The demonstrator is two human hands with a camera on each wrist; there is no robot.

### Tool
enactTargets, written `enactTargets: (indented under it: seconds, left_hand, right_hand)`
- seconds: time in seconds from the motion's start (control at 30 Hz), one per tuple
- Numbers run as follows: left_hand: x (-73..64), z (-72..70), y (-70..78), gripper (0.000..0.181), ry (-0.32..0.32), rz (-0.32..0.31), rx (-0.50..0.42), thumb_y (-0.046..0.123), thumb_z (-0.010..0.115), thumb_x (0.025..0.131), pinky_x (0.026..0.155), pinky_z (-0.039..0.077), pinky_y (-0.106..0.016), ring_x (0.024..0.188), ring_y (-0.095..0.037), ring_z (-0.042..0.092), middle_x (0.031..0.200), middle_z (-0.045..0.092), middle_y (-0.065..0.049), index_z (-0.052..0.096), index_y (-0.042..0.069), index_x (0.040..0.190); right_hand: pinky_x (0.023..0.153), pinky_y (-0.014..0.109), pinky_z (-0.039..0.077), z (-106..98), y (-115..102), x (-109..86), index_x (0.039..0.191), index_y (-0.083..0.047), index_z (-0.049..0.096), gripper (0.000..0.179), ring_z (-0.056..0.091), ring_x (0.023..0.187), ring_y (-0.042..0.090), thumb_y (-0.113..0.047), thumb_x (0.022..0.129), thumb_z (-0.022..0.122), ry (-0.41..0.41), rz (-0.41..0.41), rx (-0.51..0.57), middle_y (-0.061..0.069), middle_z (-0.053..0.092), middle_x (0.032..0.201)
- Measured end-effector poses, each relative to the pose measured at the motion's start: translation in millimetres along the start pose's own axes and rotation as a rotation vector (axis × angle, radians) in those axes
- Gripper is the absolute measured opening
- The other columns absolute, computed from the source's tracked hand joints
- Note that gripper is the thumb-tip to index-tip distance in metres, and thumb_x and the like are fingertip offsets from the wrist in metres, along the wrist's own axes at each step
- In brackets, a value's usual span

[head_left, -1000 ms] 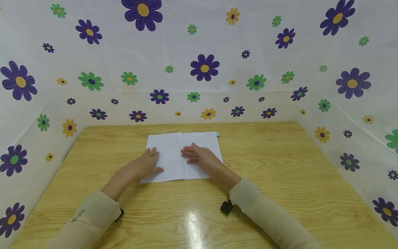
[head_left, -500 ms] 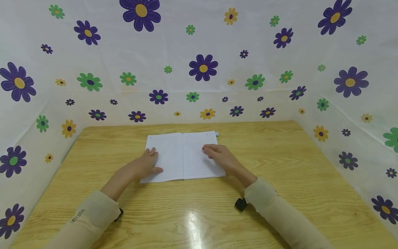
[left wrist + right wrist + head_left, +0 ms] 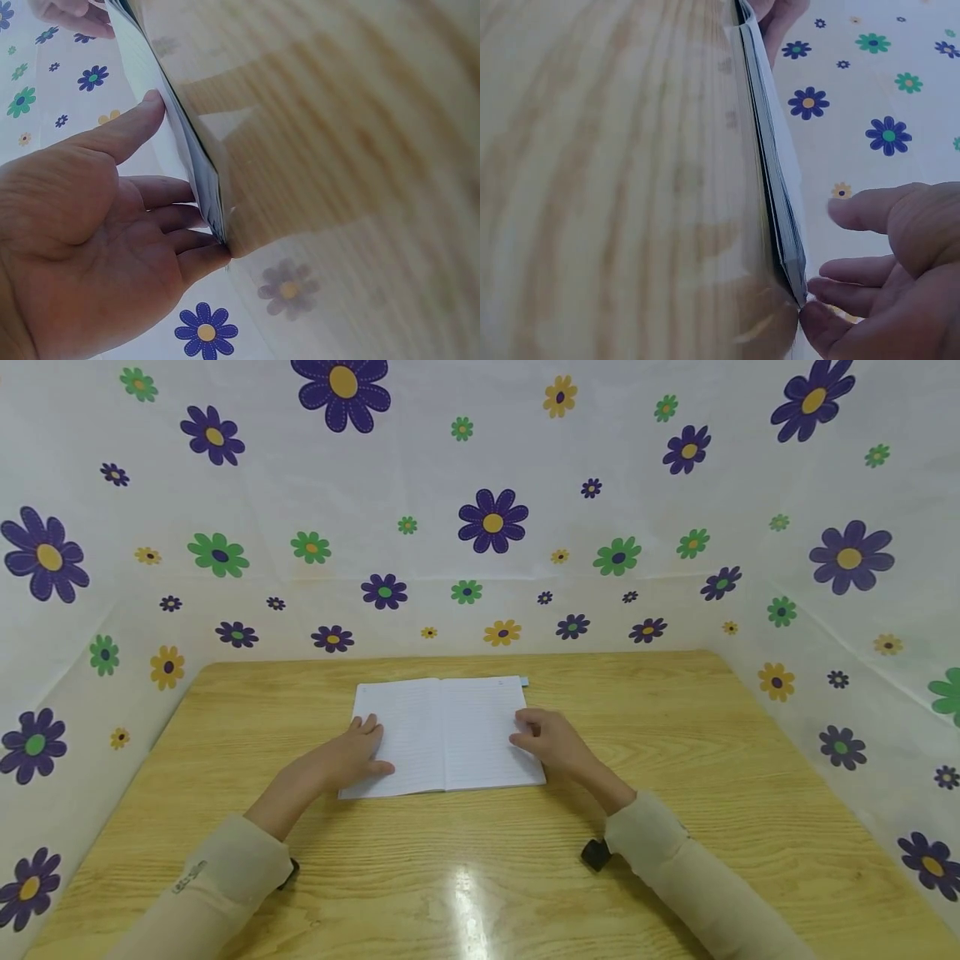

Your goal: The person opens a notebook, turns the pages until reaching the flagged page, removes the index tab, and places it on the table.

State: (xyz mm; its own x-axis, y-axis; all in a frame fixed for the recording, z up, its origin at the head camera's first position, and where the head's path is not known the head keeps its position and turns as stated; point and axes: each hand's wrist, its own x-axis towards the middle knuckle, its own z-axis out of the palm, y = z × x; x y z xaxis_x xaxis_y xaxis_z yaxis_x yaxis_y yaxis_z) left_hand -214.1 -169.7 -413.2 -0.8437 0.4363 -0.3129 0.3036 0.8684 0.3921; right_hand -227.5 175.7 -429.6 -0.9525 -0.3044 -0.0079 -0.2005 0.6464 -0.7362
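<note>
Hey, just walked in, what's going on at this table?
Someone has a lined notebook lying open on a wooden table. Their left hand rests on the outer side of the left page. Their right hand is at the outer edge of the right page, with no page lifted.

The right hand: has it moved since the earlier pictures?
Yes, to the right: in the head view, the right hand has gone from beside the centre fold of the open notebook to its right edge.
</note>
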Motion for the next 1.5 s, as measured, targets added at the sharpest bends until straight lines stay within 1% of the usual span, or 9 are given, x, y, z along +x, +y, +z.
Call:
enactTargets:
  seconds: [0.17,0.27,0.43,0.63,0.87,1.0,1.2,1.33,1.5]
  left_hand:
    - [-1.5,-0.9,0.7,0.079,0.000,0.000,-0.001,0.032,0.058,0.107,0.122,0.015,-0.061,0.151,-0.055,0.006,0.164,0.010,-0.037,0.021,-0.019,0.154]
    - [-2.3,-0.7,0.2,0.079,-0.001,0.000,-0.001,0.032,0.058,0.107,0.122,0.015,-0.062,0.151,-0.055,0.006,0.164,0.009,-0.037,0.021,-0.019,0.154]
    - [-2.1,-0.5,1.0,0.078,-0.001,0.000,-0.010,0.032,0.057,0.107,0.123,0.013,-0.061,0.151,-0.055,0.005,0.164,0.009,-0.037,0.020,-0.018,0.155]
    - [-1.0,1.1,0.7,0.078,0.006,0.004,-0.007,0.032,0.058,0.107,0.123,0.014,-0.061,0.151,-0.055,0.005,0.164,0.009,-0.037,0.021,-0.018,0.155]
    - [-0.7,1.7,0.1,0.079,0.003,0.002,0.010,0.033,0.058,0.107,0.122,0.015,-0.061,0.151,-0.055,0.006,0.164,0.010,-0.037,0.022,-0.018,0.155]
    - [-0.4,2.0,-0.2,0.079,0.000,0.001,0.010,0.033,0.058,0.107,0.122,0.015,-0.061,0.151,-0.055,0.006,0.164,0.010,-0.037,0.021,-0.018,0.155]
    - [-1.0,1.5,0.5,0.080,-0.002,-0.002,0.005,0.033,0.059,0.107,0.122,0.014,-0.061,0.151,-0.055,0.005,0.164,0.009,-0.036,0.021,-0.018,0.155]
    - [-1.3,1.5,1.0,0.080,-0.003,-0.003,-0.001,0.033,0.059,0.107,0.123,0.014,-0.061,0.152,-0.054,0.005,0.165,0.009,-0.036,0.021,-0.018,0.155]
    - [-1.4,2.1,1.4,0.080,-0.003,-0.008,0.005,0.034,0.059,0.107,0.123,0.014,-0.061,0.152,-0.054,0.005,0.165,0.009,-0.035,0.021,-0.017,0.156]
  right_hand:
    - [0.123,0.056,0.022,1.3,-2.0,-2.0,0.147,0.013,0.047,0.064,0.027,0.151,0.047,-0.014,0.096,0.074,-0.068,-0.036,-0.122,0.029,0.034,0.160]
    - [0.124,0.056,0.018,3.8,-2.3,-3.2,0.149,0.013,0.044,0.068,0.019,0.153,0.048,-0.017,0.096,0.075,-0.092,-0.019,-0.184,0.030,0.028,0.163]
    - [0.124,0.056,0.019,6.7,-2.3,-5.3,0.152,0.013,0.039,0.071,0.018,0.153,0.048,-0.021,0.099,0.072,-0.121,-0.009,-0.271,0.031,0.023,0.164]
    - [0.124,0.057,0.021,7.6,-4.9,-7.8,0.152,0.016,0.035,0.070,0.021,0.153,0.047,-0.020,0.101,0.068,-0.145,-0.028,-0.315,0.033,0.022,0.164]
    - [0.124,0.056,0.018,10.2,-4.6,-8.4,0.154,0.014,0.033,0.071,0.018,0.154,0.046,-0.025,0.104,0.064,-0.151,-0.031,-0.364,0.031,0.020,0.165]
    - [0.123,0.060,0.020,10.8,-4.3,-8.8,0.152,0.014,0.037,0.066,0.020,0.153,0.048,-0.024,0.105,0.062,-0.138,-0.057,-0.364,0.031,0.025,0.163]
    - [0.120,0.063,0.025,11.0,-8.2,-9.8,0.146,0.011,0.049,0.054,0.026,0.150,0.050,-0.019,0.104,0.063,-0.104,-0.079,-0.348,0.029,0.036,0.159]
    - [0.120,0.061,0.027,12.1,-10.8,-10.0,0.137,0.009,0.060,0.044,0.033,0.147,0.049,-0.016,0.102,0.065,-0.038,-0.062,-0.310,0.026,0.046,0.153]
    - [0.118,0.055,0.034,13.6,-10.9,-7.7,0.122,0.009,0.071,0.031,0.044,0.142,0.045,-0.011,0.098,0.070,0.058,-0.054,-0.233,0.023,0.058,0.141]
